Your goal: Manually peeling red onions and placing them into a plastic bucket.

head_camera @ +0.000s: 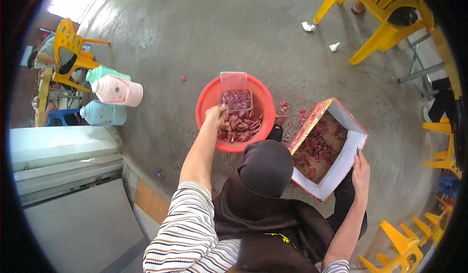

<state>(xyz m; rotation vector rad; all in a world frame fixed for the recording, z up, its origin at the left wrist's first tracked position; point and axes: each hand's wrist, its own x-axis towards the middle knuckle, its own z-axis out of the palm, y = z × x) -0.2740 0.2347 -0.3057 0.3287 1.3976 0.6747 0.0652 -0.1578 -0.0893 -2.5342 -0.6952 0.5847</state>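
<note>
My left hand (218, 115) is over the left side of a red plastic basket (272, 108), at the near corner of a clear plastic container (234, 81). Its fingers are bunched beside a papery brown piece, and whether they grip anything is hidden. Peeled purple shallots (237, 99) fill the container, which rests in the basket with its lid up. Unpeeled red shallots (243, 125) lie heaped below it. My right hand (361, 167) is by the white inner wall of an open cardboard box (342, 163), holding a small dark-bladed knife (357, 150). Red shallot skins (316, 141) litter the box's bottom.
Loose skins (283, 108) lie on the concrete floor between basket and box. Pink (117, 90), green (106, 72) and blue (104, 113) vacuum flasks stand left. Yellow plastic chairs (387, 20) are at upper right, with crumpled tissues (308, 26) nearby. A person (47, 55) sits far left.
</note>
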